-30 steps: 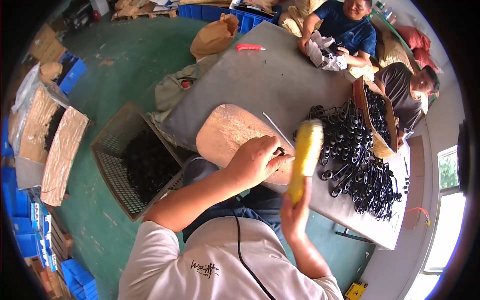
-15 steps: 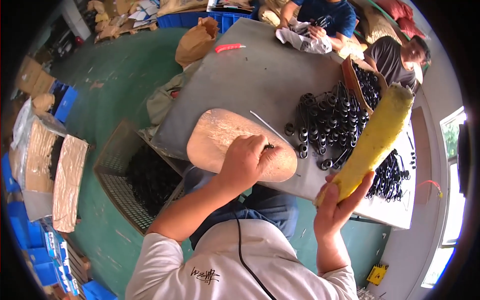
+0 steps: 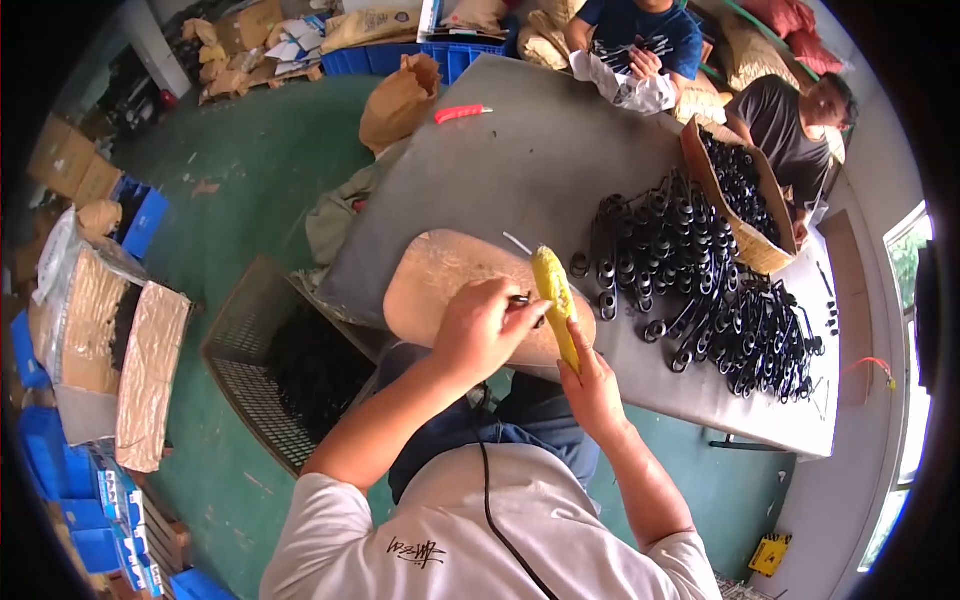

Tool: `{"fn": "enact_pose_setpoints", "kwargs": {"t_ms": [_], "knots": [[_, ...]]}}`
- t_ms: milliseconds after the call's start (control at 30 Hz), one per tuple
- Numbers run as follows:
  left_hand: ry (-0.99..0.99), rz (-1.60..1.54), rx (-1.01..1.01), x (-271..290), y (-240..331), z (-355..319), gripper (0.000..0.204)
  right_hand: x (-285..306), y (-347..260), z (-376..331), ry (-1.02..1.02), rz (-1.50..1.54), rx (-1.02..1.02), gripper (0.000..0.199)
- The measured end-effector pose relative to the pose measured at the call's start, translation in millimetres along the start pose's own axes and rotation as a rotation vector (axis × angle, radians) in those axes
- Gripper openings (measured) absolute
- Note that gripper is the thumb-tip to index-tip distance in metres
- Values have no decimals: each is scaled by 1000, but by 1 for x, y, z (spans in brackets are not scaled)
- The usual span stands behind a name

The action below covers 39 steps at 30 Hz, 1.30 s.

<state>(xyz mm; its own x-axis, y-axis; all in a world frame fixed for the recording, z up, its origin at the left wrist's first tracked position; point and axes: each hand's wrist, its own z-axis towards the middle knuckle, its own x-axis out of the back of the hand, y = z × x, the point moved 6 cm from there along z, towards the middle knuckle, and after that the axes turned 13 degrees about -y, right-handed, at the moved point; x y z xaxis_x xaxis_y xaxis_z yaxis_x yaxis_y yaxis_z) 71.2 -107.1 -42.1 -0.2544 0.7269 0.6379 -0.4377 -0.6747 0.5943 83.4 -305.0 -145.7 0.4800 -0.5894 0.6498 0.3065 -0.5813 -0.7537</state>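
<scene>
My left hand [image 3: 482,325] is closed over a tan wooden board [image 3: 422,280], at the near edge of the grey table. Between its thumb and fingers is a small black part [image 3: 521,300], mostly hidden by the hand. My right hand [image 3: 592,392] is wrapped round the lower end of a rough yellow club-like bar [image 3: 551,285]. The bar stands nearly upright in the picture, just beside the black part; whether the two touch I cannot tell. A thin pale rod [image 3: 516,243] lies by the board's far edge.
Many black looped parts [image 3: 665,235] lie heaped to the right, beside a box of similar parts [image 3: 745,240]. A red-handled cutter [image 3: 462,113] lies farther off. Left of my legs stands a crate of black pieces [image 3: 255,400]. Two people sit at the table's far side.
My right hand has brought the yellow bar down and left, from high on the right to beside my left hand. The left hand keeps its hold over the board.
</scene>
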Motion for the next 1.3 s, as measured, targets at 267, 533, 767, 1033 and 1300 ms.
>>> {"fn": "enact_pose_setpoints", "kwargs": {"t_ms": [267, 533, 767, 1033, 1300], "knots": [[300, -4, 508, 112, -58, -74, 22, 16, -2, 16, 103, -437, 196, 51], [291, 555, 902, 206, -124, -177, 36, 211, 11, 70, 834, -768, 23, 26], [110, 517, 937, 167, -156, -205, 41, 280, 100, 119, 642, -715, -367, 28], [103, -190, 619, 71, -117, -104, 35, 228, 11, 88, 984, -482, 290, 14], [-29, -1296, 408, -2, -55, -16, 55, 40, -89, 11, 347, -243, 770, 42]]}}
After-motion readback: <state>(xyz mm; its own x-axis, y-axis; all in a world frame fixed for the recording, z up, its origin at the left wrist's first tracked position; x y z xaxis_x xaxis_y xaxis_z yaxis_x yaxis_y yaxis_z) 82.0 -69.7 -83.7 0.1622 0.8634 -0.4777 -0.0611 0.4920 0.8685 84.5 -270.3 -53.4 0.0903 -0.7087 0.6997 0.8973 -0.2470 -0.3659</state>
